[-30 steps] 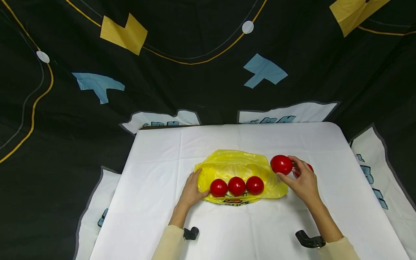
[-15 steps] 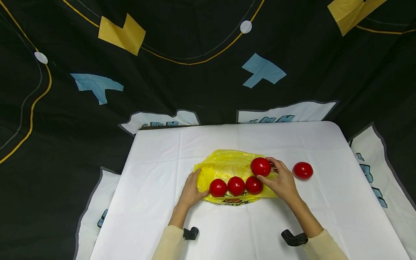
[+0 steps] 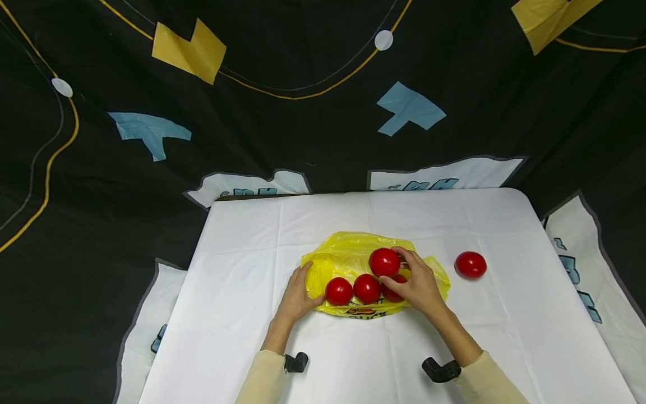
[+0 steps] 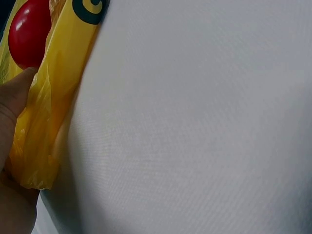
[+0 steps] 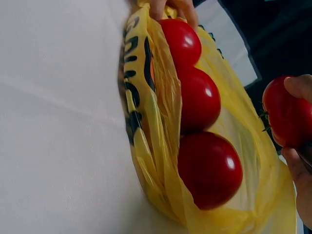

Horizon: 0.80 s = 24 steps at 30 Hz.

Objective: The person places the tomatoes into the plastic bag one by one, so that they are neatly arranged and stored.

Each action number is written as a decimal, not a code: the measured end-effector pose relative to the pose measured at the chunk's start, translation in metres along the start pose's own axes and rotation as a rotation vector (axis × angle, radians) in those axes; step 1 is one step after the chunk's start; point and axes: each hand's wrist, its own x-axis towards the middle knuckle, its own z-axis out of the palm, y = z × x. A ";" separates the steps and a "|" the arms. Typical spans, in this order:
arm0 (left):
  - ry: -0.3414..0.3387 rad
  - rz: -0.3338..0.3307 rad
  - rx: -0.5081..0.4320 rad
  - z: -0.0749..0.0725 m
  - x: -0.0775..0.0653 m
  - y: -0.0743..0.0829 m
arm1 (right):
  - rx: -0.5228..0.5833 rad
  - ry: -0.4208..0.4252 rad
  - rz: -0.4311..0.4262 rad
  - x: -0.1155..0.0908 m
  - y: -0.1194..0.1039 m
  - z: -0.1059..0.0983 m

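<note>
A yellow plastic bag [image 3: 348, 246] lies on its side at the middle of the white-covered table. Three red tomatoes [image 3: 338, 291] sit in a row in its opening, the rightmost partly hidden behind my right hand. My left hand [image 3: 294, 297] grips the bag's left end, its thumb [image 4: 22, 87] beside the leftmost tomato. Between the thumb and fingers of my right hand [image 3: 420, 284] is another tomato [image 3: 384, 262], raised over the bag behind the row. Its green stem end [image 5: 265, 121] faces the bag in the right wrist view.
One more tomato [image 3: 470, 265] rests on the white tablecloth [image 3: 515, 314] to the right of the bag. Behind the table hangs a dark patterned curtain [image 3: 282, 134]. A black wrist mount [image 3: 441, 370] sits at my right sleeve.
My right hand has carried its tomato leftward from the bag's right edge to above the row. The lone tomato at right is now uncovered. My left hand keeps its hold.
</note>
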 end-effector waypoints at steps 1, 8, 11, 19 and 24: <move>0.000 0.002 -0.001 0.000 0.000 0.000 | 0.006 -0.005 -0.005 0.000 -0.001 0.002; -0.002 -0.004 -0.001 -0.001 0.000 0.003 | 0.006 -0.060 -0.014 0.002 -0.003 0.017; -0.006 -0.012 0.006 -0.002 0.000 0.004 | -0.001 -0.082 -0.005 0.004 -0.003 0.025; -0.010 -0.014 0.006 -0.001 0.000 0.002 | -0.008 -0.135 -0.001 0.008 -0.003 0.046; -0.010 -0.011 0.003 -0.001 0.000 0.003 | -0.040 -0.142 0.010 0.010 -0.004 0.055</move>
